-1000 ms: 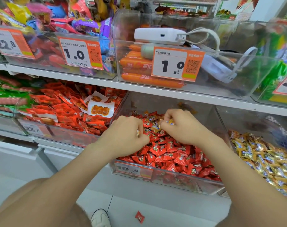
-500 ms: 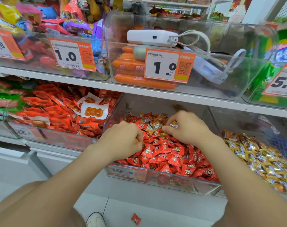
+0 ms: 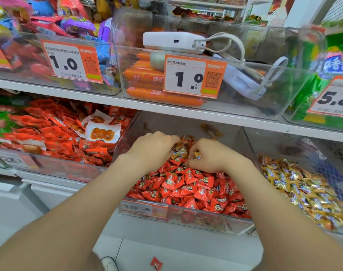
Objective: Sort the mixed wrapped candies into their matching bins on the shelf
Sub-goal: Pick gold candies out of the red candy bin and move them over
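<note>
Fingers (image 3: 192, 149) moved rearward, among gold candies (image 3: 179, 151)

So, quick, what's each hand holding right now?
Left hand: fingers curled, fingertips hidden; cannot tell.
Right hand: pinching a gold-wrapped candy.

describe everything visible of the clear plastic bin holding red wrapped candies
The clear plastic bin is an open-topped box on the lower shelf. Red wrapped candies fill it, with a few gold-wrapped candies at the back. An orange 19.8 price tag is on its front wall. The left hand digs in; the right hand pinches a gold one.
</note>
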A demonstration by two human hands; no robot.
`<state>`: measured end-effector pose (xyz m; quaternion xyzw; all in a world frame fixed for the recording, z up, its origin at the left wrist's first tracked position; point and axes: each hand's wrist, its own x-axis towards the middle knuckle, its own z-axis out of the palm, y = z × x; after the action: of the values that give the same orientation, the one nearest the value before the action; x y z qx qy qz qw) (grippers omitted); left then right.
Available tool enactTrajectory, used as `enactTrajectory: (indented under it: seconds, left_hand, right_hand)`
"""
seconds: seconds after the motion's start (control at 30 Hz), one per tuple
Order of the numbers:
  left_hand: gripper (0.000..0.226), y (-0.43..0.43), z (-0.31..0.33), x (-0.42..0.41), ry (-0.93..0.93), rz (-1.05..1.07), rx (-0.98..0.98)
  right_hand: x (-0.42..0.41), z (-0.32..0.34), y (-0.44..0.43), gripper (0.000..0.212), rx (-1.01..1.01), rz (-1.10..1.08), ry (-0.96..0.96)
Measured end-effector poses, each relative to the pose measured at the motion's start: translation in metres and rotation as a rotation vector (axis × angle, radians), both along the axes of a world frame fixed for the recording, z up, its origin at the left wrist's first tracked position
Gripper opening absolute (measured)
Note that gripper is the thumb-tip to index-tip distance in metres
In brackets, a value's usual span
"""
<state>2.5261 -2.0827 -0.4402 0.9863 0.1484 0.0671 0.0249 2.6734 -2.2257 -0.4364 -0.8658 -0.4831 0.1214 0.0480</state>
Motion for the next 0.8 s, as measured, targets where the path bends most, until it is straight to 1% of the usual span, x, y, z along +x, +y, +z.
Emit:
enactTrajectory:
  seconds: [0.07, 0.17, 0.23, 0.3, 0.37, 0.43, 0.5, 0.53, 0.6, 0.7, 0.8]
  left_hand:
    - [0.037, 0.0, -0.001, 0.002, 0.085, -0.007, 0.088]
    - [0.029, 0.0, 0.0, 0.004, 0.123, 0.012, 0.101]
    - [0.023, -0.002, 0.003, 0.004, 0.084, 0.021, 0.058]
    - [0.021, -0.005, 0.005, 0.001, -0.007, 0.025, -0.012]
    - [0.02, -0.011, 0.007, -0.005, -0.14, 0.021, -0.131]
    - [0.018, -0.02, 0.011, -0.013, -0.263, 0.023, -0.301]
    - [0.016, -0.03, 0.015, -0.021, -0.33, 0.034, -0.464]
    - [0.014, -0.034, 0.017, -0.024, -0.35, 0.044, -0.536]
    - [0.01, -0.041, 0.018, -0.028, -0.392, 0.078, -0.675]
    - [0.011, -0.051, 0.021, -0.029, -0.435, 0.115, -0.935]
    - [0.015, -0.071, 0.029, -0.027, -0.384, 0.139, -1.141]
  right_hand:
    - [0.002, 0.001, -0.003, 0.015, 0.021, 0.005, 0.054]
    - [0.006, 0.001, -0.008, 0.023, 0.104, -0.021, 0.121]
    - [0.007, 0.003, -0.013, 0.02, 0.198, -0.039, 0.147]
    - [0.006, 0.006, -0.019, 0.019, 0.304, -0.056, 0.169]
    - [0.002, 0.011, -0.026, 0.021, 0.382, -0.07, 0.209]
    - [-0.003, 0.014, -0.033, 0.021, 0.442, -0.086, 0.266]
    - [-0.009, 0.018, -0.04, 0.018, 0.503, -0.093, 0.306]
    - [-0.013, 0.02, -0.044, 0.016, 0.53, -0.104, 0.361]
    - [-0.02, 0.024, -0.053, 0.013, 0.557, -0.156, 0.538]
    - [-0.026, 0.031, -0.075, 0.022, 0.592, -0.244, 0.769]
    - [-0.022, 0.037, -0.11, 0.028, 0.648, -0.344, 0.972]
